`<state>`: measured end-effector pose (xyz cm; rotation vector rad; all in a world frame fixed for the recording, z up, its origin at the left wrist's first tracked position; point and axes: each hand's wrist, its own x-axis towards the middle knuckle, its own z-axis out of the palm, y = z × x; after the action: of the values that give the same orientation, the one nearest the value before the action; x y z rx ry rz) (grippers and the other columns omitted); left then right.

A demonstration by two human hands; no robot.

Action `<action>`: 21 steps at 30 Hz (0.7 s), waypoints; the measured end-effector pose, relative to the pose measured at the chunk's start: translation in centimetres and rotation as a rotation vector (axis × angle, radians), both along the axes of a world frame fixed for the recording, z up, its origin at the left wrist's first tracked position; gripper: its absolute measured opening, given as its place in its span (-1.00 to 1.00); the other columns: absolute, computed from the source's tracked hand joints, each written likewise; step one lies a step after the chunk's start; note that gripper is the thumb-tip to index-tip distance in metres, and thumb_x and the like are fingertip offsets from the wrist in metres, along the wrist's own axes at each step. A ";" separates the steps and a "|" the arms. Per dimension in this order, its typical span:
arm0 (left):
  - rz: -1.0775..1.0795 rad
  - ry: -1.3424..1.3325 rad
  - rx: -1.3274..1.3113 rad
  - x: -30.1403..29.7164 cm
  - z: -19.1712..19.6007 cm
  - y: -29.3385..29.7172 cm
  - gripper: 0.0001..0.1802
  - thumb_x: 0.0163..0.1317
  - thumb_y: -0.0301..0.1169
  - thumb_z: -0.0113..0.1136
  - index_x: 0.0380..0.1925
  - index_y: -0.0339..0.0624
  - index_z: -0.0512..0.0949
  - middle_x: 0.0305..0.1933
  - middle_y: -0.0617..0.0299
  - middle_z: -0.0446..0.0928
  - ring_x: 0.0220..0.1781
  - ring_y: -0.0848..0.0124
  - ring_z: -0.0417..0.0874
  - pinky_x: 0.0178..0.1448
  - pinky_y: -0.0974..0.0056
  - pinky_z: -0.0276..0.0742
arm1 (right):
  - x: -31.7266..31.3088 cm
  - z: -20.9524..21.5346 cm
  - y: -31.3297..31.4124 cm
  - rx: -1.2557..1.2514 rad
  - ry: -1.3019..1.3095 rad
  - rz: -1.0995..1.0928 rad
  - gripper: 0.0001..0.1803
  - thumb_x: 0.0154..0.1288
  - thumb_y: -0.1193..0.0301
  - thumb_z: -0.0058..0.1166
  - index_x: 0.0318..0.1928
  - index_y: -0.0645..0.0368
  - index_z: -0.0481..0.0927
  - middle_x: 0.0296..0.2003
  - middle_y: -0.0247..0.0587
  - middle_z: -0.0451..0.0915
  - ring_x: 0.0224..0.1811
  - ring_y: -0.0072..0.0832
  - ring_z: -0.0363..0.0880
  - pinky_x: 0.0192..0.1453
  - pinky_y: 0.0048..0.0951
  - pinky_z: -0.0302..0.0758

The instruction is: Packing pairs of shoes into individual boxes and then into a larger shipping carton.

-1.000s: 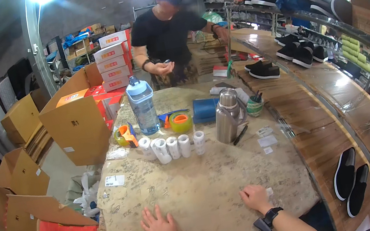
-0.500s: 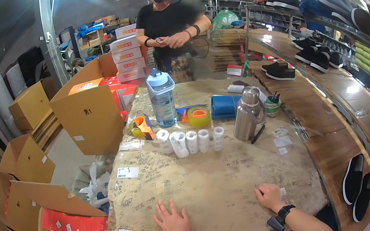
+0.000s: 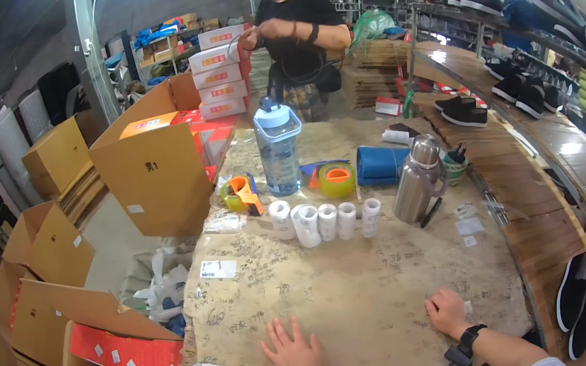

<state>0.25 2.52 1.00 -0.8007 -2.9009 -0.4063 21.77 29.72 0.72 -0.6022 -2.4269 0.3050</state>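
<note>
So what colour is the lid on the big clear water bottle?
Pale blue lid, clearest in the head view.

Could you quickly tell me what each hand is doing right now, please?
Left hand: open, flat on the table.
Right hand: loosely curled on the table, holding nothing.

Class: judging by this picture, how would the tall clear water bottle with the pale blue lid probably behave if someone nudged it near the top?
The tall clear water bottle with the pale blue lid stands upright and narrow for its height, so it may tip. It looks partly filled, so probably heavy. Its smooth plastic wall could be slippery.
</note>
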 end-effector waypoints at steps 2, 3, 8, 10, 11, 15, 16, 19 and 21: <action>-0.001 -0.014 0.007 0.1 0.2 0.0 -0.34 0.20 -0.03 0.01 0.29 0.02 0.27 0.45 -0.04 0.01 0.50 0.06 -0.09 0.43 -0.24 -0.22 | 0.3 -0.1 0.0 -0.015 -0.029 -0.004 -0.81 0.09 0.38 0.13 -0.56 0.17 0.48 -0.48 -0.11 0.44 -0.38 -0.09 0.43 -0.30 -0.14 0.36; -0.008 -0.022 0.021 -0.2 0.3 0.2 -0.34 0.20 -0.02 0.01 0.29 0.02 0.27 0.45 -0.04 0.01 0.50 0.06 -0.09 0.43 -0.24 -0.23 | 0.2 -0.1 0.2 -0.019 -0.047 -0.010 -0.82 0.09 0.37 0.12 -0.56 0.17 0.48 -0.47 -0.10 0.44 -0.36 -0.09 0.42 -0.29 -0.14 0.35; -0.068 -0.047 0.015 -0.2 0.8 -0.1 -0.33 0.19 -0.01 0.02 0.29 0.03 0.27 0.44 -0.04 0.01 0.51 0.06 -0.11 0.42 -0.25 -0.24 | 0.0 -0.1 0.2 0.003 -0.094 -0.027 -0.82 0.10 0.37 0.10 -0.53 0.18 0.47 -0.42 -0.10 0.42 -0.32 -0.08 0.41 -0.24 -0.14 0.34; -0.096 -0.061 0.012 -0.3 0.9 -0.2 -0.33 0.19 -0.01 0.02 0.29 0.03 0.27 0.44 -0.04 0.01 0.51 0.06 -0.11 0.42 -0.25 -0.24 | -0.3 0.5 0.0 -0.015 -0.128 -0.017 -0.83 0.11 0.37 0.09 -0.51 0.17 0.47 -0.42 -0.10 0.41 -0.32 -0.08 0.39 -0.21 -0.14 0.33; -0.167 -0.098 -0.021 -0.4 0.8 -0.1 -0.33 0.19 -0.01 0.03 0.30 0.06 0.26 0.45 -0.03 0.01 0.51 0.07 -0.12 0.41 -0.27 -0.25 | -0.3 0.5 0.0 -0.016 -0.124 -0.018 -0.83 0.11 0.37 0.09 -0.51 0.17 0.47 -0.42 -0.10 0.41 -0.32 -0.08 0.39 -0.21 -0.14 0.33; -0.476 -0.012 0.005 -0.3 1.3 0.5 -0.42 0.19 -0.04 0.03 0.21 0.07 0.37 0.35 -0.02 0.22 0.41 0.10 0.17 0.36 -0.17 0.07 | -0.6 0.6 -0.1 -0.040 -0.154 -0.016 -0.84 0.10 0.34 0.10 -0.45 0.15 0.46 -0.39 -0.09 0.40 -0.26 -0.09 0.37 -0.14 -0.12 0.29; -0.479 -0.012 -0.003 -0.1 1.3 0.9 -0.42 0.19 -0.04 0.03 0.21 0.07 0.37 0.35 -0.02 0.22 0.41 0.10 0.17 0.36 -0.17 0.07 | -0.5 0.8 0.0 -0.025 -0.165 -0.019 -0.84 0.09 0.33 0.10 -0.43 0.14 0.46 -0.37 -0.09 0.40 -0.23 -0.10 0.36 -0.12 -0.11 0.28; -0.579 -0.184 0.028 0.5 1.5 1.7 -0.30 0.23 0.04 0.01 0.33 0.04 0.21 0.45 0.00 0.04 0.50 0.08 -0.06 0.44 -0.20 -0.15 | -0.4 0.9 0.5 -0.063 -0.225 -0.003 -0.81 0.07 0.31 0.10 -0.40 0.14 0.45 -0.35 -0.10 0.39 -0.22 -0.11 0.34 -0.10 -0.13 0.24; -0.702 -0.200 -0.003 0.3 2.2 2.0 -0.32 0.24 0.03 -0.02 0.32 0.03 0.22 0.44 -0.01 0.05 0.49 0.08 -0.03 0.43 -0.19 -0.11 | -0.7 1.0 0.9 -0.072 -0.244 0.006 -0.81 0.07 0.30 0.11 -0.41 0.13 0.44 -0.36 -0.10 0.38 -0.24 -0.11 0.33 -0.11 -0.13 0.23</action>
<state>0.58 4.56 3.22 -1.8697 -2.6893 -0.5584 21.11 30.60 1.75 -0.6996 -2.6613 0.3390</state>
